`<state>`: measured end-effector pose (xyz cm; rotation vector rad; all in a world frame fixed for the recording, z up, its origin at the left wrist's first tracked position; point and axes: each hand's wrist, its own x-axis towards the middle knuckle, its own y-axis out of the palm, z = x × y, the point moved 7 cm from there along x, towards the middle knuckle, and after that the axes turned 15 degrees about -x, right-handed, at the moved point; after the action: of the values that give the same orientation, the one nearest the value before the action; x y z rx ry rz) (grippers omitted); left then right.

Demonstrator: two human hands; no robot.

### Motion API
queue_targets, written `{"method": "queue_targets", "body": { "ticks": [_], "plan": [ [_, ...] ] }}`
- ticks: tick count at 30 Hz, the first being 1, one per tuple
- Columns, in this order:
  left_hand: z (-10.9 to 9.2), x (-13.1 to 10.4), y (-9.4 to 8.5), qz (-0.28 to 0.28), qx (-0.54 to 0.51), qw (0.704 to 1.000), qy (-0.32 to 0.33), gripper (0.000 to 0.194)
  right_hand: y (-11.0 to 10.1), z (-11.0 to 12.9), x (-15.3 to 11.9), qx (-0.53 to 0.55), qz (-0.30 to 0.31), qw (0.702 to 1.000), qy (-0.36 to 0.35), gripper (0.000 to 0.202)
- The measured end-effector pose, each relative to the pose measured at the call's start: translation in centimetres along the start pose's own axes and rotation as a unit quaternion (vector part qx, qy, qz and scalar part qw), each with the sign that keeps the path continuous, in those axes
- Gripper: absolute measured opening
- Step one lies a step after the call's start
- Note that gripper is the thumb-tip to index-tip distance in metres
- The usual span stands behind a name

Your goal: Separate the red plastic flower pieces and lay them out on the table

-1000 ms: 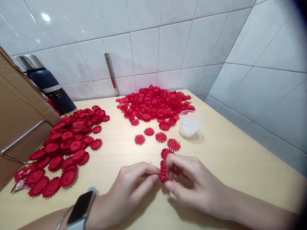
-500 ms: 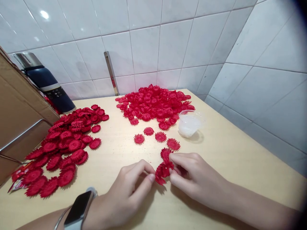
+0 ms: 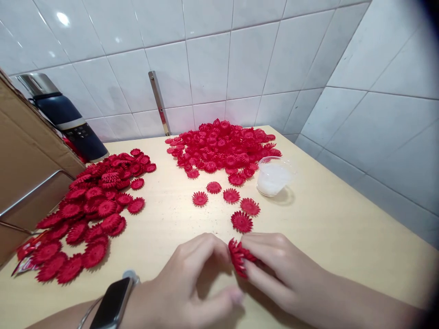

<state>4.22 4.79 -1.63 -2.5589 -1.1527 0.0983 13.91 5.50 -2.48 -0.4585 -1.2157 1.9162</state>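
Observation:
Between the fingers and thumb of my right hand [image 3: 279, 265] is a red flower-shaped piece [image 3: 237, 258] with a fringed edge, tipped on its side; whether it is one layer or more I cannot tell. My left hand [image 3: 192, 274] is at its left side, thumb spread well away and slightly blurred, fingers curved with their tips by the piece's edge. Just beyond the hands a red fringed disc [image 3: 242, 221] lies flat on the table. Several similar loose discs, such as this one [image 3: 250, 206], lie farther back.
A large heap of red discs [image 3: 222, 146] is by the tiled wall, and a second pile [image 3: 92, 205] lies at left beside a cardboard box [image 3: 30, 132]. A clear plastic cup [image 3: 273, 178] with whitish contents stands at right. A dark blue bottle [image 3: 73, 119] leans behind the box.
My left thumb has let go and swung down and away. The red piece has turned and moved slightly nearer me in my right hand. The disc behind it now shows fully.

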Motion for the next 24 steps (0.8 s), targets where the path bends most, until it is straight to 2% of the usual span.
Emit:
{"method": "queue_targets", "body": {
  "ticks": [2,4,7,11,14,18,21,24],
  "plan": [
    [0.4,0.0,0.0,-0.013,0.038,0.999,-0.011,0.033,0.0,0.4,-0.1,0.046,-0.003,0.999,0.003,0.022],
    [0.7,-0.1,0.0,-0.033,0.085,0.996,-0.024,0.040,0.2,0.7,-0.3,0.085,0.001,0.996,0.011,0.022],
    [0.3,-0.1,0.0,-0.050,0.122,0.991,-0.003,0.029,0.5,0.8,-0.4,0.099,0.004,0.995,0.029,0.025],
    [-0.2,0.0,0.0,-0.038,0.143,0.989,0.009,0.016,0.7,0.6,-0.2,0.098,-0.001,0.995,0.026,0.027],
    [-0.1,0.0,-0.1,-0.023,0.162,0.986,0.004,0.018,0.4,0.5,0.0,0.051,-0.007,0.999,0.006,0.026],
    [-0.2,0.0,0.2,0.002,0.179,0.983,0.025,0.019,-0.3,0.9,-0.2,-0.075,-0.007,0.996,-0.057,0.022],
    [-0.6,0.0,0.6,0.009,0.205,0.977,0.053,0.018,-0.3,1.5,-0.5,-0.134,0.026,0.985,-0.104,0.017],
    [-1.0,-0.3,1.6,0.048,0.255,0.960,0.104,0.017,0.0,2.0,-0.7,-0.149,0.070,0.977,-0.135,0.013]
  ]
}}
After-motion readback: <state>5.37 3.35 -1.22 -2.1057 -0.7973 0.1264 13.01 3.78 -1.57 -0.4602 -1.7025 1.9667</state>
